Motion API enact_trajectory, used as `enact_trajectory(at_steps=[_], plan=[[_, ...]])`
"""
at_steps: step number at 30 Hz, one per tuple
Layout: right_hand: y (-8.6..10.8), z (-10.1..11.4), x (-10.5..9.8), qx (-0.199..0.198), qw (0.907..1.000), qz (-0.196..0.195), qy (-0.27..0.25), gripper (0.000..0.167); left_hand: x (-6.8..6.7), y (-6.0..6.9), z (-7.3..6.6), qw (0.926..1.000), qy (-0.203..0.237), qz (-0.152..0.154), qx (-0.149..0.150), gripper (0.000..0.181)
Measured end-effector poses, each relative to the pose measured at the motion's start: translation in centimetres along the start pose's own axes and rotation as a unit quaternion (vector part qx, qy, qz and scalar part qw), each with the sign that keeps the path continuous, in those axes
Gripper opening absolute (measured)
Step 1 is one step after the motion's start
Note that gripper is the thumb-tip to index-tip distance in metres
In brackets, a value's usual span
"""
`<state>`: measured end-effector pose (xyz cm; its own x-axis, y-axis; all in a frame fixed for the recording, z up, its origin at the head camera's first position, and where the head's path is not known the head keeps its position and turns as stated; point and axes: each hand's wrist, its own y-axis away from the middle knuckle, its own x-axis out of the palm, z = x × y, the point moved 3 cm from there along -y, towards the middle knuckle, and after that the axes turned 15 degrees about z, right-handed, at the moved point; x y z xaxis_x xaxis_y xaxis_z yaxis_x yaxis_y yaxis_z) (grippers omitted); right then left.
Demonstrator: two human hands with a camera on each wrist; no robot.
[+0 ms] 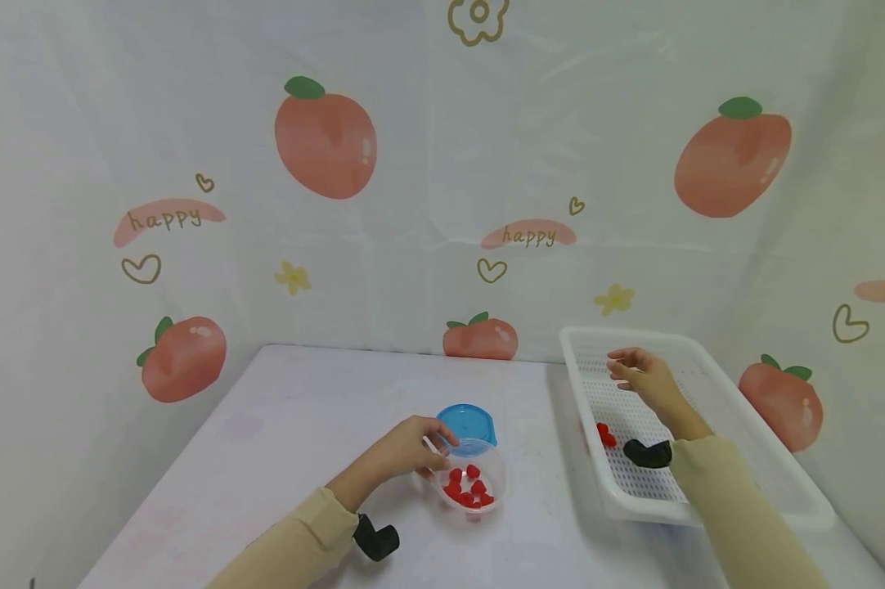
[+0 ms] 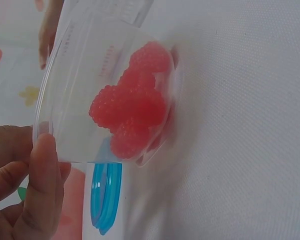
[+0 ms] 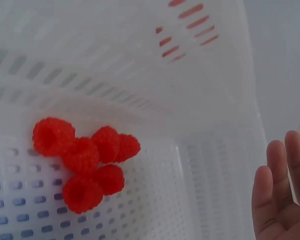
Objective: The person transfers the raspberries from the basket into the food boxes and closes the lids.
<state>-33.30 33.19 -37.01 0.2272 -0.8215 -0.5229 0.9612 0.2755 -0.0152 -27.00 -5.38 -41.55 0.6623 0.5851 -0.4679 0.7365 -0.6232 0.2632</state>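
Reading "happy" on the left pink stripe (image 1: 170, 217) of the wall cloth (image 1: 428, 123), in thin brown lowercase letters, handwritten in look. Reading "happy" again on the middle pink stripe (image 1: 528, 235), in the same lettering. Finding only a beginning on the right pink stripe (image 1: 880, 291), apparently "ha" plus part of another letter, running out at the edge of the head view. Seeing faint marks on or through the clear cup (image 2: 75, 115), too blurred for reading.

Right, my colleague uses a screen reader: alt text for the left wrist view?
A person's left hand holds a clear tub of red raspberries by the rim, a white tabletop beneath it. Beyond lies a blue lid.
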Motion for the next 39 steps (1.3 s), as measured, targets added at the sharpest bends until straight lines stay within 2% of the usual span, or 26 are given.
enact_trajectory(at_steps=[10,19,26,30,39], plan=[[-0.2,-2.3,0.5,0.039,0.9925,0.093,0.070,0.040,0.0,0.0,0.0,1.0000,0.000,0.001,0.001,0.026],[0.1,-3.5,1.1,0.107,0.9715,0.194,0.084,0.036,0.0,0.0,0.1,1.0000,0.003,0.001,0.003,0.025],[0.1,-4.4,1.9,0.162,0.9547,0.240,0.069,0.030,0.0,-0.1,0.1,1.0000,0.001,0.002,0.005,0.026],[0.2,-4.6,2.3,0.159,0.9503,0.261,0.058,0.030,-0.1,-0.1,0.1,1.0000,-0.001,0.002,0.008,0.026],[0.0,-4.9,2.5,0.163,0.9433,0.278,0.080,0.017,0.0,-0.2,0.1,1.0000,0.000,0.002,0.005,0.025]])
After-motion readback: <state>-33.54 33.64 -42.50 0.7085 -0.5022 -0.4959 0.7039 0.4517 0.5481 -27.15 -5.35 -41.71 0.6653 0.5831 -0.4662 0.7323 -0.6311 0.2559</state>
